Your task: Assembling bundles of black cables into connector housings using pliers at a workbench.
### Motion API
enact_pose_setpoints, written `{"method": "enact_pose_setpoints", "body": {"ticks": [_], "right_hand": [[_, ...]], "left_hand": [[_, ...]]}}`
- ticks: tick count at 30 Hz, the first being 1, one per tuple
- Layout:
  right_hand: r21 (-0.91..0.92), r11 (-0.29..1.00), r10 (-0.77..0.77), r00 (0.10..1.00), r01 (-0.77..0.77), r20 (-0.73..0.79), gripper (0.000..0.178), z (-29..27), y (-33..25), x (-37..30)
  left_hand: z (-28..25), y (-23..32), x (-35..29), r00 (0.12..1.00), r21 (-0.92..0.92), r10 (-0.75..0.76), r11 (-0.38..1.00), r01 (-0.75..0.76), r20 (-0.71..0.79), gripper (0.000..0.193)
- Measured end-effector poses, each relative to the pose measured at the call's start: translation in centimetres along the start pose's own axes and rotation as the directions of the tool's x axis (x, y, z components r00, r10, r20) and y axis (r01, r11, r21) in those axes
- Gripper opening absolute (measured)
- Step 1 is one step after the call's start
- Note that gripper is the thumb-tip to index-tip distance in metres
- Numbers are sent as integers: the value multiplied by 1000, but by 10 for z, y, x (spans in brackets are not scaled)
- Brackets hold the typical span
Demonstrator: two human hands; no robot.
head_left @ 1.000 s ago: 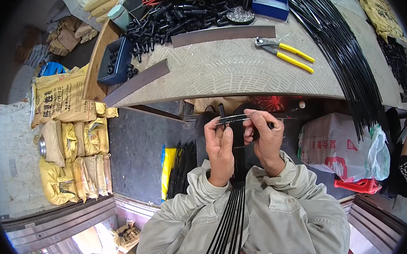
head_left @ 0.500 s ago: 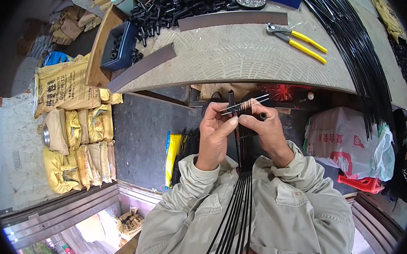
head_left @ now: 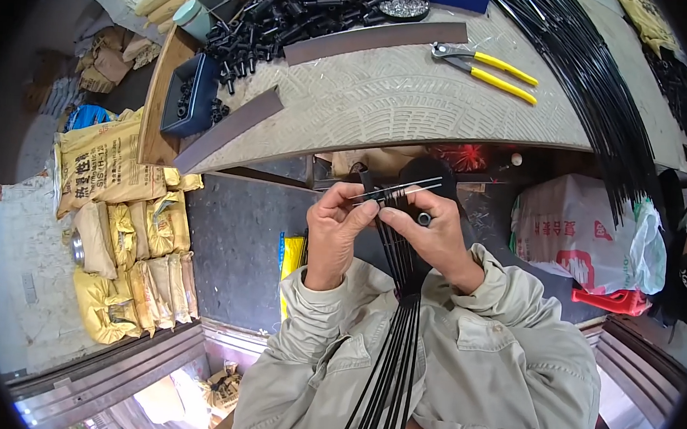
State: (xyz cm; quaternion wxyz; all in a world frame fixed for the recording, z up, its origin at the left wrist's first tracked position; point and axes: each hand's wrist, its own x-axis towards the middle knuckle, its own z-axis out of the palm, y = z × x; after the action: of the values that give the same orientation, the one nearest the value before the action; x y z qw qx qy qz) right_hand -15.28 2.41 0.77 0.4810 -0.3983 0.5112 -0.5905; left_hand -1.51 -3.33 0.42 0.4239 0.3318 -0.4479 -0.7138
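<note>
Both my hands are closed in front of my chest on a bundle of thin black rods that looks like an umbrella frame (head_left: 407,322). Its rods run from my fingers down over my shirt, gathered at a dark collar and fanning out below. My left hand (head_left: 332,234) pinches the upper end from the left, thumb and fingertips together. Opposite it, my right hand (head_left: 433,238) pinches from the right, its thumb almost touching the left one. Thin silvery rods (head_left: 417,187) cross the bundle between the fingertips. A round black tube end (head_left: 423,219) shows beside my right hand.
Ahead is a table (head_left: 402,115) with yellow-handled pliers (head_left: 489,72), a heap of black tubular fittings (head_left: 281,31), a blue bin (head_left: 196,97) and long black rods (head_left: 584,80) overhanging its edge. Sacks (head_left: 104,162) lie left; a white plastic bag (head_left: 569,238) stands right.
My hands and the frame's upper end have shifted slightly left and down in the picture. The silvery rods lie at a flatter angle. Both hands keep their pinch.
</note>
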Motion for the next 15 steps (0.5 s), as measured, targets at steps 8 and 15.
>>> {"method": "enact_pose_setpoints", "body": {"ticks": [8,15], "right_hand": [[175,979,-81,990,100,-114,14,4,12,2],[74,996,-56,997,53,44,14,0,8,-3]], "left_hand": [[1,-13,-8,999,-155,-40,987,37,-14,25],[2,-11,-11,999,-157,-10,988,2,-49,26]]}}
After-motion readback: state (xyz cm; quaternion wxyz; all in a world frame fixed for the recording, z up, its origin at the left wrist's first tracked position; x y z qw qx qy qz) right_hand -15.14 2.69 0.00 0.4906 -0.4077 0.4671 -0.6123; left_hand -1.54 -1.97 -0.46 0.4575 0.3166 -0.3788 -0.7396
